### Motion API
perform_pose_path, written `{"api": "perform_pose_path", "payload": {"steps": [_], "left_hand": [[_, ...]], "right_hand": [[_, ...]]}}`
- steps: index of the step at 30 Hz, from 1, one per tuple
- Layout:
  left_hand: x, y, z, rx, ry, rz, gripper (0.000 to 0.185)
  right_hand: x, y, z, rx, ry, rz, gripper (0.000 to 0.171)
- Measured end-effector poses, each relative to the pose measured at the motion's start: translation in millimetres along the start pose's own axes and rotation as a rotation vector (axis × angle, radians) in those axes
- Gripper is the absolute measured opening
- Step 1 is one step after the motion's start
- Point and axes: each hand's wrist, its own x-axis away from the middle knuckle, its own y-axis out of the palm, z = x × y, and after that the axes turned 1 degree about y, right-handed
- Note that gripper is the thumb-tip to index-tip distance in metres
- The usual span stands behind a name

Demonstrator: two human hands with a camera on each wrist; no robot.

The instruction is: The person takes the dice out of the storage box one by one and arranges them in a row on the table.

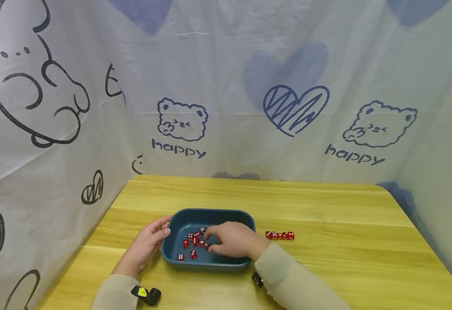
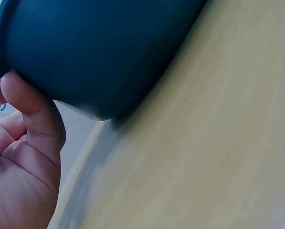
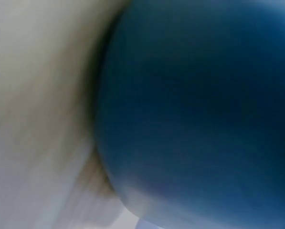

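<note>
A dark blue tray [image 1: 210, 214] sits on the wooden table [image 1: 326, 206] and holds several red dice [image 1: 192, 241]. My left hand [image 1: 163, 228] grips the tray's left end. In the left wrist view its thumb [image 2: 27, 105] presses the tray's outer wall [image 2: 99, 47]. My right hand [image 1: 209, 241] reaches into the tray from the right, fingers curled down, and pinches a red die [image 1: 206, 246] at the pile's edge. A short row of red dice [image 1: 280, 235] lies on the table right of the tray. The right wrist view shows only a blurred tray wall [image 3: 204, 119].
White printed cloth [image 1: 226, 107] walls the table in at the back and on both sides. A black wrist device [image 1: 146, 295] sits on my left sleeve and another [image 1: 258, 279] on my right. Bare wood [image 1: 365, 267] lies right of the row of dice.
</note>
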Motion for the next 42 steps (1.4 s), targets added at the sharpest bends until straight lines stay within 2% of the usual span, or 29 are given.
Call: {"api": "perform_pose_path", "payload": {"steps": [13,24,42], "left_hand": [[-2.1,1.1,-0.4,0.02,-0.008,-0.001,0.051],[-2.2,1.6,-0.4,0.004,-0.013,0.007,0.05],[-3.1,1.5,-3.1,0.003,-0.007,0.007,0.05]], "right_hand": [[-7.7,9.8,-1.0,0.002,0.012,-0.024,0.028],[-10.2,12.1,-0.8,0.025,0.055,-0.04,0.029],[-11.8,16.9,-0.2,0.026,0.067,-0.07,0.016]]}}
